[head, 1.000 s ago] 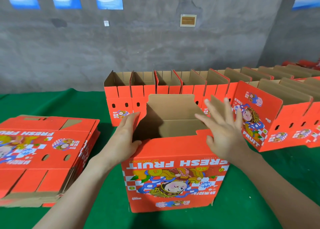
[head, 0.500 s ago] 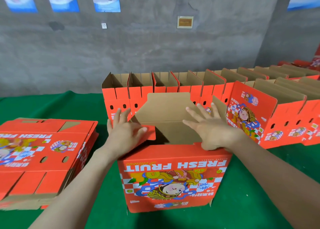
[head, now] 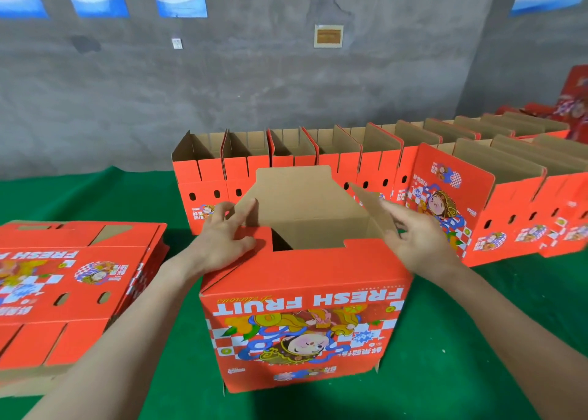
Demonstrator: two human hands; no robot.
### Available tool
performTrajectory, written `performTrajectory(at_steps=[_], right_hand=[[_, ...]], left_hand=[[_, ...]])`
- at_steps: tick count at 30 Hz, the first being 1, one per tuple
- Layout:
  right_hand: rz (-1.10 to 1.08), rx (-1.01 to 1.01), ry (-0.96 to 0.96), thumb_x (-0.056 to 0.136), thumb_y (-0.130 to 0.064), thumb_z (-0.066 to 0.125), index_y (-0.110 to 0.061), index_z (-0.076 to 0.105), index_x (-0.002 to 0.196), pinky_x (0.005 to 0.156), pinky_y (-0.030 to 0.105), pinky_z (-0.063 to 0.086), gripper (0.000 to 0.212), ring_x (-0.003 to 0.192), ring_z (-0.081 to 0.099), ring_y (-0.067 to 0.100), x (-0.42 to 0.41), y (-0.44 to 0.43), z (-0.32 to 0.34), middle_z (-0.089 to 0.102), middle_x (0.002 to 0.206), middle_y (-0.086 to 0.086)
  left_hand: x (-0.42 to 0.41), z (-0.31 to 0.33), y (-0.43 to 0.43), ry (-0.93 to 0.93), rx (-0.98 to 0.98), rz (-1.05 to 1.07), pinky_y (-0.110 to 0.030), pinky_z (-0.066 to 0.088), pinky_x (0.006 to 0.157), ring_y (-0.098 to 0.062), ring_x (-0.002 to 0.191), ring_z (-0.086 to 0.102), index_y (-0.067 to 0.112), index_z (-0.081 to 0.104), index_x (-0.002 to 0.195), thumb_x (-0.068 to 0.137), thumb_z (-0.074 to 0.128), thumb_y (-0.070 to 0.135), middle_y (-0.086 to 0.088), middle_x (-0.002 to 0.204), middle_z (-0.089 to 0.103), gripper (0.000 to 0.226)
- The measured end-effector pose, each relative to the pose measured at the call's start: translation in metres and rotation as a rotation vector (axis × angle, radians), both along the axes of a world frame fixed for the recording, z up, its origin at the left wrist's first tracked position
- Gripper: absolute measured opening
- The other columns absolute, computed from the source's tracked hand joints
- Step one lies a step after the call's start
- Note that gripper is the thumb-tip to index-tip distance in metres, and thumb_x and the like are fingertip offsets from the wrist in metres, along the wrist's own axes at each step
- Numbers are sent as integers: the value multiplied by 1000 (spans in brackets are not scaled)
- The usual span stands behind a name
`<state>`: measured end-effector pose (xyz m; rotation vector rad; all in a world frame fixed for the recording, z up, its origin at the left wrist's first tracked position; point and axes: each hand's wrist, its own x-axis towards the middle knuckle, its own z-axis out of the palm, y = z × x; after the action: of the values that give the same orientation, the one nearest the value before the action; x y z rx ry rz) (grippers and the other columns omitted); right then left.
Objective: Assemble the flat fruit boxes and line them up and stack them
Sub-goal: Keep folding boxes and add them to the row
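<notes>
A red fruit box (head: 305, 318) printed "FRESH FRUIT" stands opened up in front of me on the green cloth, its brown inside showing. My left hand (head: 222, 238) lies on the box's left top flap, fingers spread and pressing it. My right hand (head: 416, 238) touches the brown right flap (head: 369, 209) with straight fingers. A pile of flat red boxes (head: 63, 279) lies at the left. A row of assembled boxes (head: 318, 162) stands behind, open tops up.
A second row of assembled boxes (head: 509, 209) runs off to the right. The green table cloth (head: 477, 340) shows at the right front. A grey wall (head: 254, 79) with posters closes the back.
Both hands have moved apart from the middle of the box top to its left and right flaps. The far brown flap now stands more upright.
</notes>
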<state>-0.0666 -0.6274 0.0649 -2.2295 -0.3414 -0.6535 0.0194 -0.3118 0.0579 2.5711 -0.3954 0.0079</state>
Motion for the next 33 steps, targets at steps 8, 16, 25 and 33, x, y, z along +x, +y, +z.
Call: performTrajectory(at_steps=[8, 16, 25, 33], right_hand=[[101, -236, 83, 87, -20, 68, -17, 70, 114, 110, 25, 32, 27, 125, 50, 7, -12, 18, -1, 62, 126, -4], [-10, -121, 83, 93, -14, 60, -1, 76, 89, 85, 20, 48, 21, 94, 68, 7, -10, 21, -14, 74, 100, 1], [-206, -47, -120, 92, -12, 57, 15, 61, 68, 50, 41, 41, 36, 53, 54, 38, -11, 22, -24, 60, 63, 30], [-90, -21, -110, 83, 1, 67, 1, 72, 82, 79, 20, 49, 5, 87, 67, 26, -7, 26, 3, 71, 88, 9]], left_hand=[[6, -7, 2, -33, 9, 11, -40, 22, 114, -27, 134, 21, 45, 18, 147, 90, 57, 42, 1, 142, 20, 70], [-5, 1, -4, -296, -199, -149, -22, 25, 107, -13, 125, 34, 32, 24, 149, 79, 76, 14, 3, 135, 34, 89], [-22, 12, -8, -248, -398, -197, -18, 39, 94, -12, 96, 56, 5, 75, 91, 74, 44, 11, -2, 93, 64, 36], [-13, 9, -6, 32, -275, -136, -5, 38, 59, -3, 71, 48, 19, 58, 99, 75, 79, 26, 8, 87, 56, 33]])
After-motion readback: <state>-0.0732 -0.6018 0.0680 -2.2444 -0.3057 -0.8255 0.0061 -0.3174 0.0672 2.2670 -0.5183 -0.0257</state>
